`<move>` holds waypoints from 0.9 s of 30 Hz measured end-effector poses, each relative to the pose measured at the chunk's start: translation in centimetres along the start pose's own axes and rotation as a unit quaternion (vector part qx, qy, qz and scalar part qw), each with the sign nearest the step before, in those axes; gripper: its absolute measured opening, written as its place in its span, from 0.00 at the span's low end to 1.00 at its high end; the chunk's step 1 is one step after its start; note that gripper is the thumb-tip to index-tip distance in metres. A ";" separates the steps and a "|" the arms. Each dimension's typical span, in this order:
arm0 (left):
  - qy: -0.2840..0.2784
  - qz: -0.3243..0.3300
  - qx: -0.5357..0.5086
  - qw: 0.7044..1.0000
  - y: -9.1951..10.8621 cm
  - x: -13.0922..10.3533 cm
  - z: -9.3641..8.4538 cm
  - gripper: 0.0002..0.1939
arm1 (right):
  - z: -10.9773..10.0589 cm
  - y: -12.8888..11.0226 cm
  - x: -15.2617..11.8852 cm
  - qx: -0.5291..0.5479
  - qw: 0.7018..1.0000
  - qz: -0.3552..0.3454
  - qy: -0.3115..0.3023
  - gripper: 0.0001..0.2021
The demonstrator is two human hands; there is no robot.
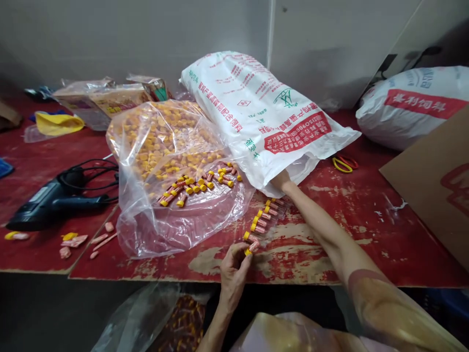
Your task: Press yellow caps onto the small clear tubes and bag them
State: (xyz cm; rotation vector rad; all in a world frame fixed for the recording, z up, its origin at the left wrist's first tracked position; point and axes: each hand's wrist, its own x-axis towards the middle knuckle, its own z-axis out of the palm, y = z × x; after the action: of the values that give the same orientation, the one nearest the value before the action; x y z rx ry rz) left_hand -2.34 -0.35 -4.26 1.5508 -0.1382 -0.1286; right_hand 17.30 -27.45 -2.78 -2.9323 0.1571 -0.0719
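My left hand [234,264] is at the table's near edge, thumb and fingers pinched on a small pink tube with a yellow cap [252,248]. From there a slanting row of similar yellow-capped tubes [259,222], some in clear film, runs up to the mouth of a white woven sack [234,98]. My right hand [280,181] reaches into that sack; its fingers are hidden inside. To the left lies a large clear plastic bag [157,234] full of yellow-capped pieces, with several loose tubes [198,186] on top of it.
A heat gun [47,200] with a black cord lies at the left, near pink scraps [75,240]. Scissors [343,165] with yellow and red handles sit right of the sack. A cardboard box [432,181] and another white sack [414,105] stand at the right. Packed bags [117,98] are behind.
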 end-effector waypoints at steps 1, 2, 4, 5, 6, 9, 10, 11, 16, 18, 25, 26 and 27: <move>0.000 0.004 0.006 1.000 0.0 0.0 -0.1 0.10 | 0.1 0.1 -0.5 -0.011 1.000 0.010 0.007 0.18; -0.001 0.011 0.011 1.000 -0.1 0.1 -0.1 0.10 | 0.2 0.3 -1.1 -0.026 0.999 0.025 0.015 0.16; -0.006 0.027 0.019 0.999 -0.4 0.2 -0.1 0.09 | 0.2 1.3 -2.5 -0.054 0.997 0.055 0.028 0.15; -0.008 0.033 0.022 0.999 -0.5 0.2 -0.1 0.09 | 0.2 1.9 -3.1 -0.063 0.996 0.061 0.029 0.14; -0.009 0.037 0.023 0.999 -0.6 0.2 -0.1 0.09 | 0.0 2.5 -3.6 -0.069 0.995 0.060 0.026 0.14; 0.000 0.029 0.009 1.000 -0.6 0.1 0.1 0.12 | -1.0 4.6 -3.8 -0.079 0.995 0.050 0.024 0.12; 0.005 0.022 -0.003 1.000 -0.6 0.0 0.2 0.13 | -1.5 5.2 -3.5 -0.084 0.994 0.056 0.035 0.12; 0.009 0.014 -0.016 1.000 -0.6 0.0 0.3 0.14 | -2.0 5.9 -3.1 -0.090 0.992 0.067 0.050 0.13; -0.004 0.001 -0.031 1.000 -0.7 -0.3 0.4 0.13 | -3.8 8.8 -0.8 -0.083 0.991 0.073 0.074 0.15; -0.005 -0.002 -0.038 0.999 -0.7 -0.3 0.4 0.12 | -4.1 9.2 -0.7 -0.064 0.994 0.054 0.073 0.13; 0.022 -0.038 -0.083 0.996 -0.3 0.4 0.0 0.13 | -3.4 5.9 -9.1 0.283 0.947 0.042 0.145 0.11; 0.028 -0.035 -0.082 0.996 -0.1 0.5 0.2 0.13 | -3.1 5.0 -11.2 0.399 0.907 0.035 0.127 0.12; 0.031 -0.031 -0.082 0.996 0.2 0.5 0.4 0.12 | -2.7 4.0 -13.3 0.496 0.862 0.033 0.099 0.14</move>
State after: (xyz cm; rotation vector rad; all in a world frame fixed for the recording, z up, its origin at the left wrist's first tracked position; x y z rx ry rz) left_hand -1.89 -0.88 -4.08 1.3934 -0.0304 -0.1371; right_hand 3.56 -30.45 -1.51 -1.8764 0.1798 -0.3323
